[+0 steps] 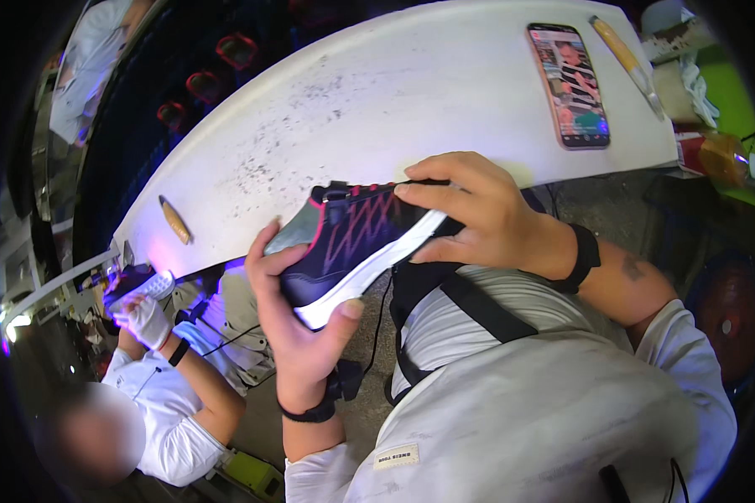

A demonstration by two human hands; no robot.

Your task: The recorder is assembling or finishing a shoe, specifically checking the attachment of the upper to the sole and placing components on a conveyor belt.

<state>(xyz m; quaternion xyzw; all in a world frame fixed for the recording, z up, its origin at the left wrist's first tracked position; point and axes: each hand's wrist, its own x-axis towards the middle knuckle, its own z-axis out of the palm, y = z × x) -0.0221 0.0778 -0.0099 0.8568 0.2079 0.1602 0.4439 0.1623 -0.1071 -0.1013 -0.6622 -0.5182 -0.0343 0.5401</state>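
Between my two hands is a dark sneaker (356, 230) with red criss-cross lines, a grey lining and a white sole, tilted so that its side and sole edge show. My left hand (298, 310) grips the heel end, thumb against the sole and fingers at the collar. Around the toe end closes my right hand (474, 210), its fingers over the top and its thumb by the sole. Most of the toe is hidden behind that hand. The shoe is held just in front of the white table (377, 101).
On the table lie a phone (569, 84) with a lit screen, a yellow-handled tool (625, 59) and a small wooden-handled tool (174, 220). Dark specks cover part of the tabletop. At left, a co-worker (176, 394) in a white shirt holds another shoe (134, 289). Green shelving (734, 109) stands at right.
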